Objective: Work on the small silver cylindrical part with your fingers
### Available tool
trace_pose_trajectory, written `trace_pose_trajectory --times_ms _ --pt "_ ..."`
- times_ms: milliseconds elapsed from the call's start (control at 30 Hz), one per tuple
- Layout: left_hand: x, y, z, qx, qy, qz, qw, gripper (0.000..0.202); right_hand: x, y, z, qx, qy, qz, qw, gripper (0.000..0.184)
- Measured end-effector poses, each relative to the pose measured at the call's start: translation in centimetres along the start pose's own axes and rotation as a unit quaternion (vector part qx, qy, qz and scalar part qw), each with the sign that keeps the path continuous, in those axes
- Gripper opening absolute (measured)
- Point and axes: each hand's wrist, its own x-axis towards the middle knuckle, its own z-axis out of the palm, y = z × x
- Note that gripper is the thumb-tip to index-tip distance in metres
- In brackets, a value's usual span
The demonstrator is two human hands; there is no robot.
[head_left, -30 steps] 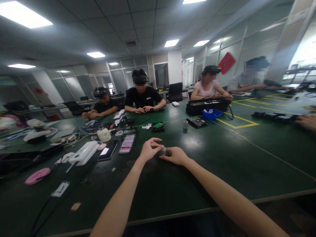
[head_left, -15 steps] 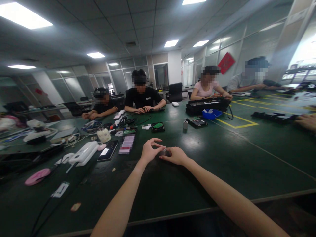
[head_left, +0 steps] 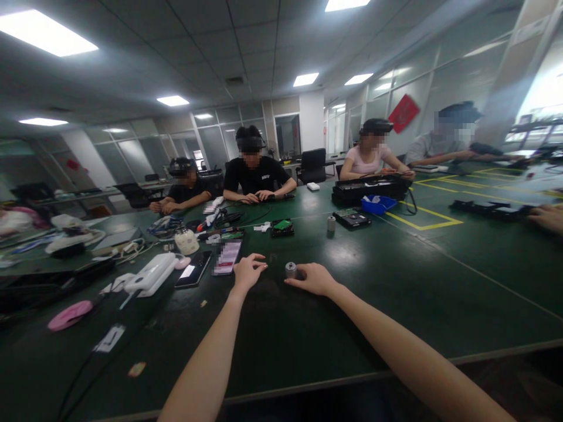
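A small silver cylinder (head_left: 291, 269) stands on the dark green table (head_left: 360, 293) in front of me. My right hand (head_left: 313, 278) rests on the table with thumb and fingers closed around the cylinder's right side. My left hand (head_left: 247, 271) is a short way left of the cylinder, apart from it, fingers loosely curled toward a phone with a blurred screen (head_left: 227, 257). Nothing shows in the left hand.
A black phone (head_left: 194, 269), a white power strip (head_left: 150, 272), a pink disc (head_left: 69, 314), cables and circuit boards (head_left: 282, 226) lie left and ahead. Another silver cylinder (head_left: 331, 223), a blue tray (head_left: 377, 203) and a black case (head_left: 369, 186) sit farther off. Several people sit around the table.
My left hand has let go of the top of the cylinder and moved left toward the phone. The right hand stays at the cylinder.
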Motion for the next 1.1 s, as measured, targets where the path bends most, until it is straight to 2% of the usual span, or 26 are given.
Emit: trace_pose_trajectory --times_ms 167,300,400,500,633,867,1100 --pt "0.0 -0.3 0.3 0.002 -0.006 -0.007 1.0 0.025 0.0 -0.2 -0.1 0.002 -0.007 0.005 1.0 0.055" --pt "0.1 0.3 0.3 -0.01 0.009 -0.013 1.0 0.02 0.0 -0.2 -0.1 0.006 0.0 -0.001 1.0 0.054" --pt "0.0 1.6 0.2 -0.071 0.011 0.034 0.997 0.02 0.1 -0.1 0.0 0.008 0.001 -0.003 1.0 0.053" --pt "-0.2 3.4 0.3 -0.14 -0.012 0.094 0.986 0.02 0.1 0.0 0.1 0.003 -0.002 -0.002 1.0 0.054" --pt "-0.6 5.2 0.5 -0.179 -0.043 0.126 0.975 0.02 0.1 0.1 0.2 -0.005 0.0 -0.005 1.0 0.054" --pt "-1.0 5.8 0.6 -0.158 -0.062 0.135 0.976 0.019 0.1 0.1 0.2 -0.011 0.001 0.001 1.0 0.053" --pt "-1.1 6.2 0.6 -0.191 -0.059 0.125 0.972 0.021 0.1 0.0 0.1 -0.008 -0.003 0.001 1.0 0.052"
